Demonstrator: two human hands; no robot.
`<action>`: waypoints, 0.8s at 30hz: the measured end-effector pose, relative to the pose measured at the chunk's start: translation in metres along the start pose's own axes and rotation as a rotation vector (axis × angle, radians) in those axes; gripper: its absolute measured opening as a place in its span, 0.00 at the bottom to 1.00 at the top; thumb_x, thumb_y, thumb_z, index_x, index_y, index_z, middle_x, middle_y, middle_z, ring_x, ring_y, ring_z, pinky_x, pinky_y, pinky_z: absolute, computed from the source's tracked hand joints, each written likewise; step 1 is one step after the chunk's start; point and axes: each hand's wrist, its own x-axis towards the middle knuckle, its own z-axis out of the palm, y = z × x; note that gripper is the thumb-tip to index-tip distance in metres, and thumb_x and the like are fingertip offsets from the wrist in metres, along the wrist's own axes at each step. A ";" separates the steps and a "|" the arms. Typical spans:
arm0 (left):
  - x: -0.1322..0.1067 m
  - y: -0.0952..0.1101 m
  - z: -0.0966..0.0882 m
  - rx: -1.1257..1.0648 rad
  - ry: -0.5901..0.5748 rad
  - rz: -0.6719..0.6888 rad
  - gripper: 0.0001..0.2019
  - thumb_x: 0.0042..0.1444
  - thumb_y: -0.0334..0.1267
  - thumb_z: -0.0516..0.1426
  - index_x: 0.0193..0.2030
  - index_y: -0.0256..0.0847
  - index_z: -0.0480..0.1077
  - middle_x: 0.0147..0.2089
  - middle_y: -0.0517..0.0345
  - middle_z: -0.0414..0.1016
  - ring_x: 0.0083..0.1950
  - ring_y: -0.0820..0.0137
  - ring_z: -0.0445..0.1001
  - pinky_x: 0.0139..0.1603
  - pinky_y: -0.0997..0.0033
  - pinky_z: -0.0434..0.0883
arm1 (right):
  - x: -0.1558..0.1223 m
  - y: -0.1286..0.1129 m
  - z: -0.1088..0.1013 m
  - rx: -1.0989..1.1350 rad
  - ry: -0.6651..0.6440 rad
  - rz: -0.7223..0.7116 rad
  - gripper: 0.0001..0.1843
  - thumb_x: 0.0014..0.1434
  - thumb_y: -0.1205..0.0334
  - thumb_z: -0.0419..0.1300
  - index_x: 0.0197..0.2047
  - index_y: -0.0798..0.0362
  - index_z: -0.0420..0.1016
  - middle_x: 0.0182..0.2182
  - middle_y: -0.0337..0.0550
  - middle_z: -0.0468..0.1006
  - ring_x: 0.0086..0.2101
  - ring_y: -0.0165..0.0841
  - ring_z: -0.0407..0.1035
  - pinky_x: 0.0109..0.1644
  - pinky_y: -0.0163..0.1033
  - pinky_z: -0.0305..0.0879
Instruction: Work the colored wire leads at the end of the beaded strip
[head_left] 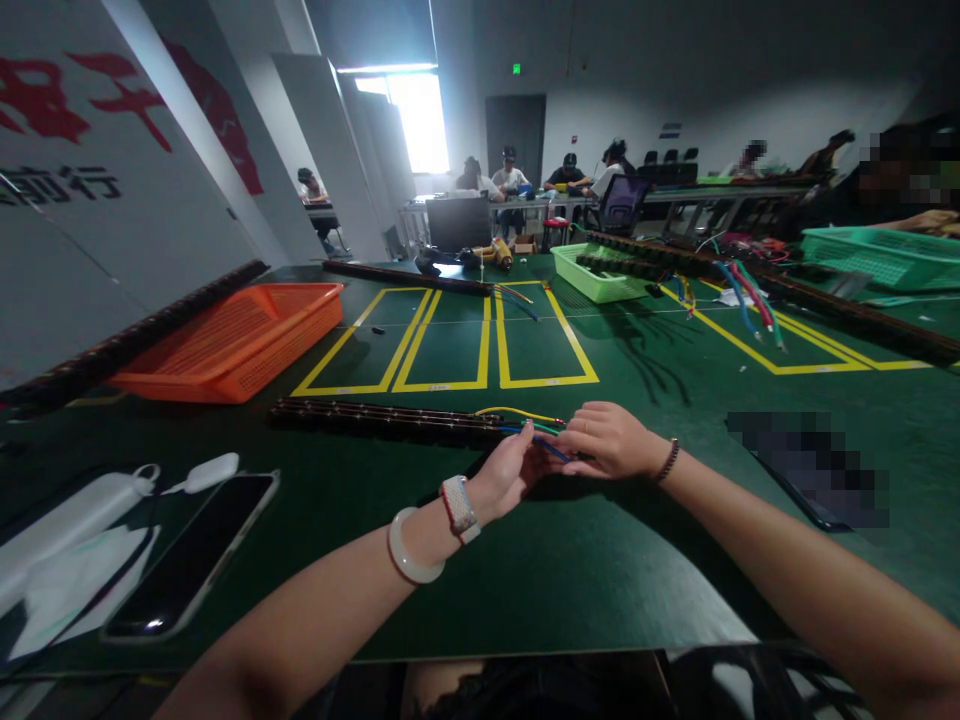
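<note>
A long black strip bundle [382, 418] lies across the green table in front of me. Yellow, green and blue wires [517, 411] come out of its right end. My left hand [517, 468], thumb up, is closed around the wires just past that end. Close beside it, my right hand [611, 440] pinches the wires near their tips, palm down. The blue wire passes between both hands; its far end is hidden by my right fingers.
An orange basket [285, 345] with a black strip behind it stands left. Phones [199, 550] and white items lie nearer. Yellow taped rectangles [442, 387], another wired strip [405, 277] and green baskets [592, 285] are farther back. People sit at distant tables.
</note>
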 end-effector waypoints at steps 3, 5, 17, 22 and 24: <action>0.001 -0.001 0.000 -0.026 -0.019 0.005 0.19 0.61 0.46 0.47 0.38 0.31 0.72 0.35 0.47 0.75 0.36 0.69 0.73 0.45 0.68 0.69 | 0.006 -0.008 -0.003 0.027 -0.069 -0.077 0.22 0.62 0.45 0.49 0.42 0.55 0.70 0.27 0.44 0.73 0.27 0.31 0.64 0.30 0.36 0.54; 0.001 0.000 0.001 -0.035 -0.019 0.021 0.19 0.61 0.46 0.47 0.40 0.32 0.72 0.36 0.47 0.75 0.39 0.68 0.73 0.46 0.67 0.69 | 0.010 -0.011 -0.001 0.055 -0.151 -0.023 0.20 0.62 0.47 0.50 0.46 0.54 0.69 0.32 0.45 0.75 0.28 0.31 0.67 0.30 0.36 0.55; -0.002 0.003 0.001 0.062 -0.093 -0.014 0.21 0.62 0.47 0.45 0.42 0.30 0.69 0.41 0.41 0.75 0.42 0.65 0.75 0.53 0.60 0.67 | 0.008 0.002 0.002 0.220 -0.251 0.404 0.16 0.63 0.61 0.50 0.53 0.52 0.68 0.36 0.44 0.77 0.34 0.32 0.72 0.35 0.35 0.63; -0.006 0.003 0.004 0.435 -0.207 -0.123 0.25 0.61 0.50 0.45 0.41 0.27 0.72 0.42 0.35 0.75 0.38 0.64 0.76 0.45 0.63 0.70 | 0.004 0.008 0.011 0.216 -0.236 0.388 0.16 0.60 0.67 0.52 0.50 0.51 0.73 0.37 0.44 0.77 0.35 0.32 0.70 0.36 0.34 0.63; -0.007 0.003 0.006 0.522 -0.236 -0.117 0.26 0.60 0.51 0.46 0.39 0.27 0.73 0.42 0.35 0.75 0.37 0.65 0.76 0.44 0.64 0.71 | 0.002 0.009 0.014 0.197 -0.286 0.348 0.19 0.59 0.68 0.53 0.52 0.50 0.72 0.37 0.44 0.76 0.35 0.32 0.70 0.35 0.34 0.61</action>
